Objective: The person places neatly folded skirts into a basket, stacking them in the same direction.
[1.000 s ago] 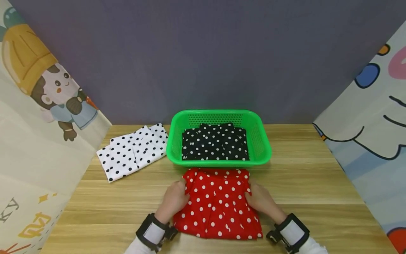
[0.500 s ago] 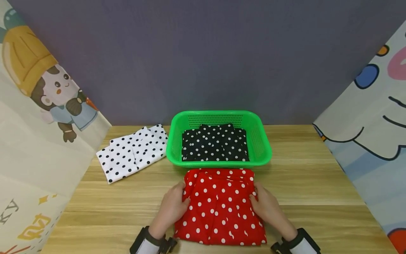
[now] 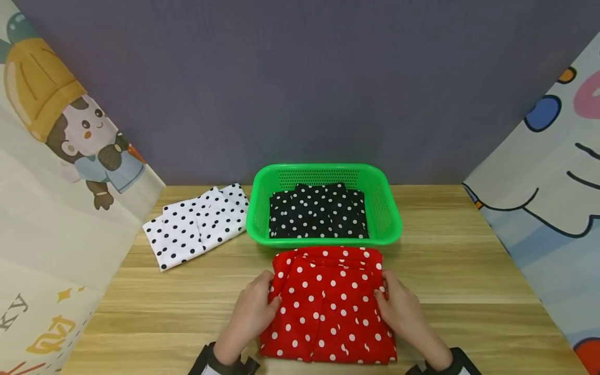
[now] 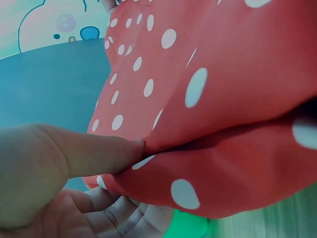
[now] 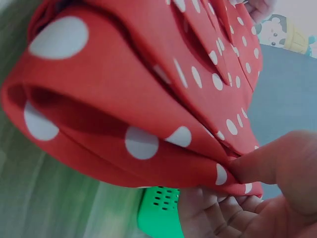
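A folded red cloth with white polka dots [image 3: 328, 307] is held between both hands, in front of the green basket [image 3: 323, 242]. My left hand [image 3: 253, 307] pinches its left side, thumb on top and fingers underneath, as the left wrist view shows. On the opposite side my right hand [image 3: 403, 307] pinches the cloth the same way. Loose folds gape at the cloth's edge in the right wrist view [image 5: 99, 109]. Inside the basket lies a folded black cloth with white dots [image 3: 319, 213].
Left of the basket, a folded white cloth with black dots [image 3: 197, 224] lies on the wooden table [image 3: 459, 260]. A grey panel [image 3: 319, 83] stands behind the basket, and printed cartoon walls flank the table on both sides.
Both hands have shifted slightly right with the red cloth, which now looks a little larger and nearer the camera. The basket and the other cloths stay in place.
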Tool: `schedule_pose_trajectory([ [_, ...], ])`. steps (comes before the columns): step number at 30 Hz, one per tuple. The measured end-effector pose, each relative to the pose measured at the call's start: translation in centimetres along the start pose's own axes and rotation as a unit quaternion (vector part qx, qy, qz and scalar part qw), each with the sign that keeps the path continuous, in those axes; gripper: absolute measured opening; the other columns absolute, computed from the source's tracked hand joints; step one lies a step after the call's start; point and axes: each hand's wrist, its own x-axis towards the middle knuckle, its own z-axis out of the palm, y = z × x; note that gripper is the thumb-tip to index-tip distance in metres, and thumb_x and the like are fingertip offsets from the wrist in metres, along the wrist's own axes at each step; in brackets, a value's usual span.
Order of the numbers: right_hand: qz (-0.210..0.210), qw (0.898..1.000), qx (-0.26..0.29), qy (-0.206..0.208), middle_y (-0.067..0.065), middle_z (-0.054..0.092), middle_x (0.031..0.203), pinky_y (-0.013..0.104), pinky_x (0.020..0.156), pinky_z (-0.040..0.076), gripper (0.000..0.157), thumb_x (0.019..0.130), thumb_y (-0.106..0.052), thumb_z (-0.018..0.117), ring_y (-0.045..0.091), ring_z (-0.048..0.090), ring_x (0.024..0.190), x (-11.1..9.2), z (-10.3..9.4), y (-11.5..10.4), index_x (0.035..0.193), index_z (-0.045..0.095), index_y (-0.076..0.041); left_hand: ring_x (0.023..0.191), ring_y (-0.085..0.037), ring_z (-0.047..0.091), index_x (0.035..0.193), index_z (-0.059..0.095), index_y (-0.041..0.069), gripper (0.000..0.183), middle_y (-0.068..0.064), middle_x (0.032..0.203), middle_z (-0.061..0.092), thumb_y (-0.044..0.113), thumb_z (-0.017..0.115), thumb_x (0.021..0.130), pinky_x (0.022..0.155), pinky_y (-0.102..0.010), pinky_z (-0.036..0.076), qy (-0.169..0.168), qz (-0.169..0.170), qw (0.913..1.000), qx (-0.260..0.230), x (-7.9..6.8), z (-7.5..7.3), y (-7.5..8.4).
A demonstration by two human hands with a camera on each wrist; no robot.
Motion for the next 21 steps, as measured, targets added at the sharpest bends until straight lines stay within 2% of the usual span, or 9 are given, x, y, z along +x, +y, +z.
schedule_pose_trajectory([
  [5, -0.011, 1.000, -0.002, 0.019, 0.011, 0.059, 0.094, 0.022, 0.054, 0.050, 0.035, 0.084, -0.006, 0.062, 0.014, 0.054, 0.068, 0.0, -0.6, -0.3, 0.114, 0.044, -0.002, 0.078, -0.014, 0.056, 0.104, 0.053, 0.007, 0.035, -0.004, 0.092, 0.061, 0.008, 0.072, 0.076, 0.064, -0.026, 0.054, 0.012, 0.009, 0.9999, 0.004, -0.1, -0.2, 0.3],
  [12, -0.050, 0.997, -0.007, 0.054, 0.010, 0.060, 0.087, 0.020, 0.048, 0.045, 0.034, 0.083, -0.005, 0.063, 0.012, 0.050, 0.059, 0.5, -1.1, -0.5, 0.112, 0.045, -0.002, 0.085, -0.016, 0.058, 0.112, 0.052, 0.004, 0.042, -0.007, 0.100, 0.061, 0.006, 0.073, 0.075, 0.068, -0.030, 0.055, 0.021, 0.009, 0.9997, -0.004, 0.4, -0.8, 0.9],
  [17, -0.083, 0.994, 0.000, 0.077, 0.011, 0.060, 0.085, 0.018, 0.046, 0.043, 0.036, 0.083, -0.004, 0.063, 0.011, 0.048, 0.055, 1.3, -1.3, -0.6, 0.113, 0.044, -0.002, 0.080, -0.016, 0.057, 0.108, 0.052, 0.005, 0.037, -0.005, 0.093, 0.061, 0.005, 0.072, 0.076, 0.066, -0.027, 0.053, 0.049, 0.029, 0.9984, -0.001, 1.2, -1.2, 1.2],
  [21, -0.110, 0.990, 0.002, 0.084, 0.012, 0.060, 0.086, 0.020, 0.045, 0.045, 0.038, 0.083, -0.003, 0.063, 0.011, 0.050, 0.055, 2.3, -1.9, -0.6, 0.115, 0.042, -0.001, 0.076, -0.015, 0.056, 0.106, 0.052, 0.006, 0.035, -0.004, 0.089, 0.061, 0.005, 0.071, 0.076, 0.063, -0.025, 0.052, 0.063, 0.036, 0.9974, -0.001, 1.9, -1.6, 1.7],
])
